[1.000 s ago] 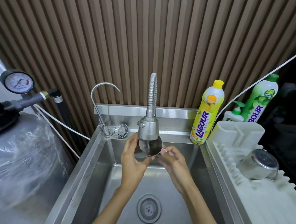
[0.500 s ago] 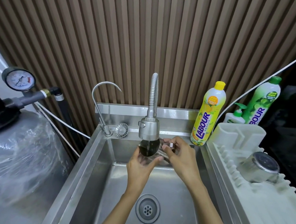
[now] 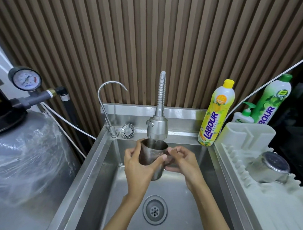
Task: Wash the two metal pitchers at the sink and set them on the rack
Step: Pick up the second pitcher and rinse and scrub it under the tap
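A small metal pitcher (image 3: 153, 154) stands upright over the steel sink (image 3: 100, 158), its mouth right under the spray faucet head (image 3: 157, 127), with water running in. My left hand (image 3: 138, 164) grips its body from the left, thumb across the front. My right hand (image 3: 182, 161) is at its right side, fingers curled by the handle, which is mostly hidden. A second metal pitcher (image 3: 269, 167) lies on its side, bottom toward me, on the white drying rack (image 3: 264, 207) right of the sink.
A thin gooseneck tap (image 3: 106, 106) and a round strainer (image 3: 127, 130) sit at the sink's back left. A yellow dish soap bottle (image 3: 216, 114), a green one (image 3: 273, 98) and a pump bottle (image 3: 243, 116) stand behind the rack. A wrapped grey tank (image 3: 26, 153) with a gauge is left.
The pitcher has turned from mouth toward me to upright under the faucet. My right hand has dropped from the rim to the pitcher's right side.
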Demonstrator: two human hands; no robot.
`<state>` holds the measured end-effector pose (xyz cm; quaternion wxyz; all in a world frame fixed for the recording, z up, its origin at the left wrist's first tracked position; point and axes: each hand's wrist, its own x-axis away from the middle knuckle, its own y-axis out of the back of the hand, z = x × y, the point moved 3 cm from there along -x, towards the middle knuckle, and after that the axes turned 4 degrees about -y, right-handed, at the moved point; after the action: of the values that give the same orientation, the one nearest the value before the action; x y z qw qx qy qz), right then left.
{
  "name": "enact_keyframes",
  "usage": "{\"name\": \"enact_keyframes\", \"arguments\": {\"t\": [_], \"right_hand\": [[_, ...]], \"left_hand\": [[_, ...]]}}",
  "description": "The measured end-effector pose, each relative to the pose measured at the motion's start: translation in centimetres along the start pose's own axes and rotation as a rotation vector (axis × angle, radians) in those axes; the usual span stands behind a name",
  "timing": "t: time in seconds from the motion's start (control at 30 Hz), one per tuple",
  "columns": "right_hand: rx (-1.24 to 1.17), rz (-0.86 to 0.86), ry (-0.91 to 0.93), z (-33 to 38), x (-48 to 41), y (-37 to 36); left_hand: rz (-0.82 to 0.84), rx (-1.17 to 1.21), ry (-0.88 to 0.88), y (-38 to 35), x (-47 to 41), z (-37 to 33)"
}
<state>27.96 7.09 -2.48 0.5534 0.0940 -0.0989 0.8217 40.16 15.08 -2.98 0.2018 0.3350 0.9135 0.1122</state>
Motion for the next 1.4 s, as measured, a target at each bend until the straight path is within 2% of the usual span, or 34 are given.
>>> {"name": "enact_keyframes", "arguments": {"t": [0.13,0.2,0.27,0.37,0.53,0.6,0.7,0.8,0.93,1.0,1.1,1.2,1.3,1.4], "right_hand": [[0.527,-0.231,0.228,3.5,1.1,0.9],[0.682,-0.296,0.332,4.7,1.9,0.6],[0.55,-0.267,0.375,5.1,2.3,0.3],[0.151,-0.118,0.324,3.8,1.5,0.4],[-0.358,0.112,0.109,-0.4,-0.2,-0.6],[-0.392,0.128,0.074,-0.9,-0.2,-0.9],[-0.224,0.058,0.056,-0.1,0.2,-0.9],[0.088,-0.054,0.014,1.3,0.3,-0.3],[0.686,-0.213,0.175,4.5,1.0,0.2],[0.785,-0.242,0.261,5.4,1.5,-0.1],[0.534,-0.207,0.32,5.4,1.6,-0.3],[0.2,-0.124,0.286,3.8,0.9,-0.5],[-0.032,0.006,0.149,1.3,0.0,-1.1],[-0.223,0.116,0.037,0.1,0.0,-1.3]], "left_hand": [[0.143,0.168,0.148,-1.8,1.0,1.0],[0.229,0.328,0.192,-2.7,0.9,0.8],[0.238,0.459,0.187,-3.2,0.4,0.1],[0.183,0.502,0.091,-2.9,-0.9,-0.4],[0.147,0.177,-0.188,-1.0,-2.5,-1.2],[0.123,0.086,-0.208,-0.3,-2.1,-1.6],[0.068,0.005,-0.082,0.4,-1.4,-1.7],[0.068,-0.016,0.029,0.5,-0.7,-1.3],[0.177,0.186,0.145,-0.5,-0.1,-0.1],[0.229,0.269,0.155,-1.1,-0.2,0.0],[0.212,0.394,0.124,-1.8,-0.7,-0.5],[0.116,0.457,0.017,-1.5,-1.6,-1.4],[0.05,0.284,-0.179,-0.6,-1.9,-1.8],[0.019,0.122,-0.223,0.2,-1.4,-2.0]]}}
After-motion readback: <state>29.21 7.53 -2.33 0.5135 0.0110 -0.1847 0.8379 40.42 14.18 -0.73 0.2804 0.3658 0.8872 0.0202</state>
